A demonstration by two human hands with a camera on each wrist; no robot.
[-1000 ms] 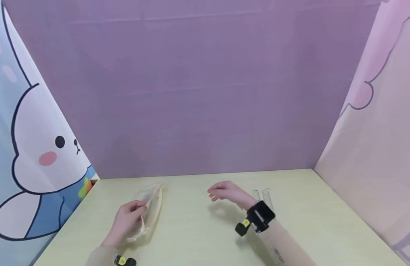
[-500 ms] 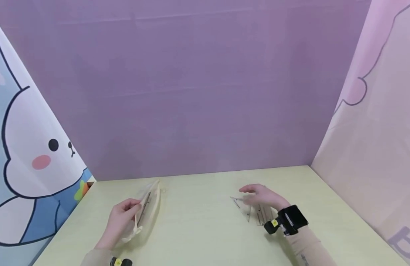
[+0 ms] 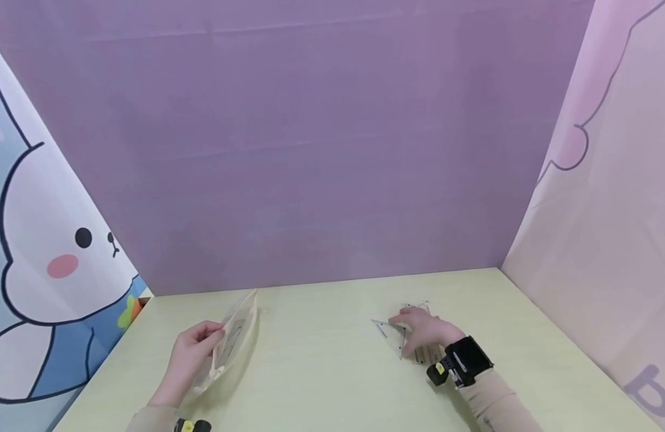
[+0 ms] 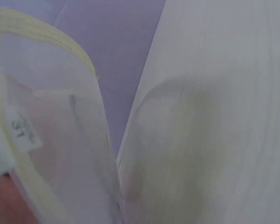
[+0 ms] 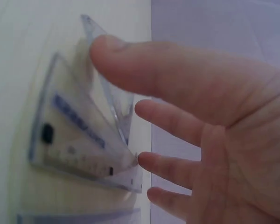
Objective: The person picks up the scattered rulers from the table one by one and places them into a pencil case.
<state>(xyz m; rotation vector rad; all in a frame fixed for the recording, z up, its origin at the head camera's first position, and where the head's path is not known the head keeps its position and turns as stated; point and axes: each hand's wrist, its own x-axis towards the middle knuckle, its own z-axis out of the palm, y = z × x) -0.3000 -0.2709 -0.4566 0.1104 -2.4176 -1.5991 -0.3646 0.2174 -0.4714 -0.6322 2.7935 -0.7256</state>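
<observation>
My left hand [image 3: 194,348] pinches the edge of a translucent pouch [image 3: 248,327] with a cream border, tilted up at the table's left. Inside it shows a clear piece with thin dark lines [image 3: 234,335], its kind hard to tell. My right hand [image 3: 426,327] is over clear plastic drawing tools at the right. A clear set square [image 3: 391,336] lies beside its thumb; straight ruler-like pieces [image 3: 423,356] are partly hidden under the hand. In the right wrist view, thumb and fingers are spread apart next to a set square [image 5: 74,149] and another clear triangular piece [image 5: 109,91].
The pale table [image 3: 316,360] extends between the hands. A purple backdrop [image 3: 310,150] stands behind it, with a cartoon-printed cloth [image 3: 46,210] at left and a pink one [image 3: 596,270] at right. A small printed label [image 4: 22,128] is on the pouch.
My right hand has moved right and lowered over the clear drawing tools. My left hand keeps its pinch on the pouch, which now gapes slightly wider. The head view has shifted a little.
</observation>
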